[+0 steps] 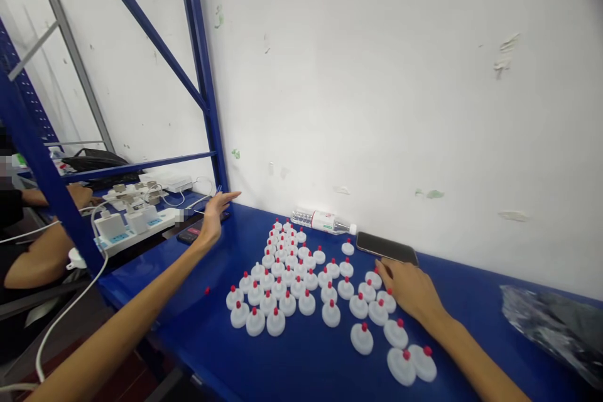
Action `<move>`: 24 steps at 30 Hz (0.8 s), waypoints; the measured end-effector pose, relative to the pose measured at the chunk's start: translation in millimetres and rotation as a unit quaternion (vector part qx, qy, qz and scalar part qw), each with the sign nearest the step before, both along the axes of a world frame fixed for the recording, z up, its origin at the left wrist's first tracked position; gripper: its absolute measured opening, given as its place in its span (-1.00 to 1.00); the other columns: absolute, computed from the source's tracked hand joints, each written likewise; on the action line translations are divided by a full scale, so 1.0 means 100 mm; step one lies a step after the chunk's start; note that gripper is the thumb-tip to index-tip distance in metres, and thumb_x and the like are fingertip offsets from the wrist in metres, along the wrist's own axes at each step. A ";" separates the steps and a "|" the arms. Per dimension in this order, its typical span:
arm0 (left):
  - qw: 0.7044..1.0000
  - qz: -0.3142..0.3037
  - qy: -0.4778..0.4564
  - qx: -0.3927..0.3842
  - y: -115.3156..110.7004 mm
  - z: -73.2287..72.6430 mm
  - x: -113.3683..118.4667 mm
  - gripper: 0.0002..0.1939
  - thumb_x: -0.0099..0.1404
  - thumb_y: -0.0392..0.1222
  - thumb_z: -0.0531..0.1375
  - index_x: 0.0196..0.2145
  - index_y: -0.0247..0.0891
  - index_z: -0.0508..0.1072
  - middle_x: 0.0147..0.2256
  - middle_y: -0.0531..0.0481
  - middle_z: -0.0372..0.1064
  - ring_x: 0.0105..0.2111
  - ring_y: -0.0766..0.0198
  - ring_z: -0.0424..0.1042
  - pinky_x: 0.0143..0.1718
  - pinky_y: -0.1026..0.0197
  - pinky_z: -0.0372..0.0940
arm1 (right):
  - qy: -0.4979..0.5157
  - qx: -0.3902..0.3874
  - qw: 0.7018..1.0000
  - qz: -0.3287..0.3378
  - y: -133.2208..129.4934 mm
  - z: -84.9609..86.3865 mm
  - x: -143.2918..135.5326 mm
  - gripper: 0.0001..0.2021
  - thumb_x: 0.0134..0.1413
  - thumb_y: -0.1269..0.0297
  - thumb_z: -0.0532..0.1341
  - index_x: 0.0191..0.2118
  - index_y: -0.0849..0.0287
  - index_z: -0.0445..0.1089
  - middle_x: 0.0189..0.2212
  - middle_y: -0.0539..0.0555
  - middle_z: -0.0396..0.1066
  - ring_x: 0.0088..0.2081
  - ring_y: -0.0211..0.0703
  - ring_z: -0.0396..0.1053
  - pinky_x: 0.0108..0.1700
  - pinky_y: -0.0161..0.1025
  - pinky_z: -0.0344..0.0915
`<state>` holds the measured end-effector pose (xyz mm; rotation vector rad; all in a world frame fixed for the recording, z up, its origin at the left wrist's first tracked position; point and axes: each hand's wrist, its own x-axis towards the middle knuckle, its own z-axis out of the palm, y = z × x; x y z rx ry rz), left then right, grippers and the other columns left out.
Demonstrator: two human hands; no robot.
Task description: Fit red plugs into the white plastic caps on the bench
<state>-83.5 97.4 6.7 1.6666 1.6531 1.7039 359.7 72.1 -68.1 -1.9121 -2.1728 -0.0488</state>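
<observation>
At the left table edge, my left hand point(215, 218) is raised with its fingers stretched out, holding nothing. My right hand point(407, 289) rests low over the table on the right, thumb and fingers partly spread beside a white domed cap point(374, 280) with a red tip. Part of its fingers is hidden, and no held object shows. Several more white caps with red tips point(276, 323) stand in a dense group between both hands, with looser ones point(362, 339) near my right forearm. One cap point(257, 271) shows a white tip. A small loose red tip point(207, 291) lies apart, left of the group.
A clear plastic bottle point(324, 222) lies along the wall, with a black phone point(387, 247) to its right. Crumpled plastic bags point(551, 326) lie at the right. Beyond the blue frame post point(207, 75) are power strips with chargers point(136, 221) and another person's arm point(40, 254).
</observation>
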 end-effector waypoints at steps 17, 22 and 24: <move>0.897 -0.011 0.390 -0.211 -0.88 -0.59 0.13 -0.56 0.38 0.08 0.11 -0.59 -0.14 0.44 -0.52 -0.08 0.48 -0.42 0.05 0.50 -0.18 0.01 0.30 | -0.008 0.001 1.000 0.000 -0.01 0.02 -0.01 -0.65 0.43 0.19 0.00 -0.25 0.13 0.50 -0.29 0.16 0.59 -0.25 0.03 0.56 -0.35 -0.24 0.19; 0.911 0.007 0.352 -0.213 -0.55 -0.62 0.41 -0.64 0.45 0.07 0.14 -0.34 -0.26 0.49 -0.37 0.03 0.49 -0.33 0.25 0.50 -0.17 0.09 0.39 | -0.009 0.006 1.000 0.001 -0.02 0.04 -0.02 -0.64 0.43 0.19 -0.01 -0.24 0.12 0.50 -0.25 0.16 0.59 -0.20 0.03 0.56 -0.34 -0.26 0.20; 0.924 -0.005 0.323 -0.206 -0.47 -0.61 0.47 -0.64 0.45 0.08 0.14 -0.29 -0.27 0.49 -0.36 0.03 0.49 -0.36 0.26 0.49 -0.22 0.12 0.40 | -0.009 0.006 1.000 0.001 -0.02 0.03 -0.01 -0.64 0.43 0.19 -0.01 -0.25 0.12 0.49 -0.25 0.15 0.59 -0.21 0.02 0.56 -0.34 -0.26 0.20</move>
